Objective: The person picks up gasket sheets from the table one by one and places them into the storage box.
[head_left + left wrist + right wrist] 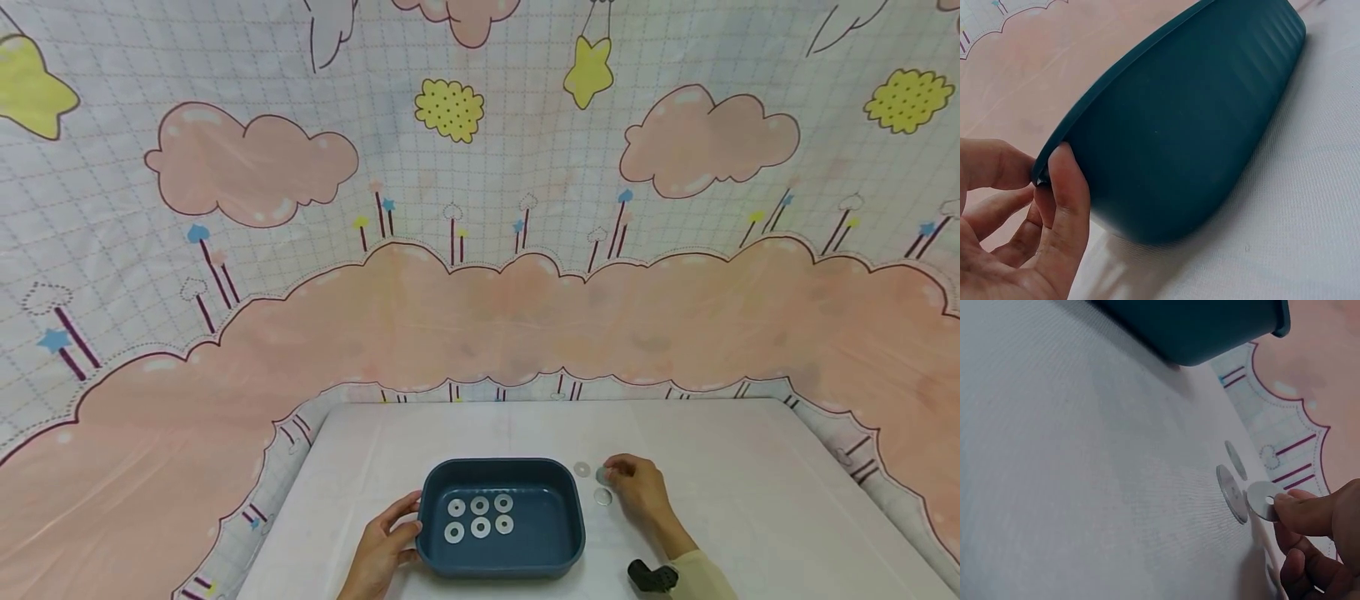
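Observation:
A dark blue rectangular dish [543,533] stands on the white table, with several flat metal washers [474,533] laid out in two rows on the left of its floor. My left hand [381,537] pinches the rim at the dish's left end; the left wrist view shows the thumb [1069,187] and fingers on either side of it. Right of the dish, my right hand [641,493] holds a washer [1257,503] between thumb and fingers, tilted up close over the table. Two more washers, one farther back [577,468] and one nearer [603,502], lie beside that hand.
A white cloth [750,492] covers the table. Behind it hangs a patterned backdrop [487,325] with pink clouds and stars. On the right wrist sits a black device [651,577], near a pale sleeve [701,577].

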Available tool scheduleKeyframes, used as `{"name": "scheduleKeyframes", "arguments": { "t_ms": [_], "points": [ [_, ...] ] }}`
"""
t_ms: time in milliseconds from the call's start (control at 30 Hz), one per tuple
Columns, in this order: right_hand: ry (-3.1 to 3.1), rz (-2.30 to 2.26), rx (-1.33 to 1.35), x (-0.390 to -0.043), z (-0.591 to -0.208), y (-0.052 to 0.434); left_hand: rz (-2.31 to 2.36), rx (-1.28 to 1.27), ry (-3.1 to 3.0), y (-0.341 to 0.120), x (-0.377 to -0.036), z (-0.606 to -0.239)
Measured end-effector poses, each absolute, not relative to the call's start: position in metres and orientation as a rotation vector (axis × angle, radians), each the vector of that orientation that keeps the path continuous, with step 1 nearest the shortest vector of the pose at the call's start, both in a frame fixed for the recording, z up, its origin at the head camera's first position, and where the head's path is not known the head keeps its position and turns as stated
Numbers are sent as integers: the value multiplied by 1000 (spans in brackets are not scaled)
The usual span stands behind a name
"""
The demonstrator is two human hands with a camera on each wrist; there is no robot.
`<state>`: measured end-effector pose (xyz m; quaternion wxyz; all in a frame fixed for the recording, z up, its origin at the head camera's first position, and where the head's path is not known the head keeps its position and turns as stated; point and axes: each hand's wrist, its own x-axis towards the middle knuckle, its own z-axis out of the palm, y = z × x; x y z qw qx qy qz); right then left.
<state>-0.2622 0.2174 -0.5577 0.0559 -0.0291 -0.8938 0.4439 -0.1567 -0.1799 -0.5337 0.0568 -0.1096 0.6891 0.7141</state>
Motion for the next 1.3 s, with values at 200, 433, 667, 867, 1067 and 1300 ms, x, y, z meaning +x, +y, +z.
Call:
{"name": "scheduleKeyframes", "arguments": {
  "t_ms": [200,433,667,867,1067,1300],
  "points": [
    [-2681,1390,-143,-260,-554,223,2165,-331,2088,-179,-157,-533],
    [-2628,1468,-187,-252,-541,224,2187,-300,2088,-180,-157,-533],
    [-2622,1525,-196,-246,-528,222,2190,-298,2082,-180,-157,-534],
    [-2607,1597,-205,-239,-516,218,2189,-320,2088,-180,-157,-535],
    [-2567,1695,-208,-235,-504,213,2187,-325,2084,-180,-157,-535],
    [-2530,1795,-178,-229,-490,205,2183,-326,2082,-180,-156,-536]
  ]
}}
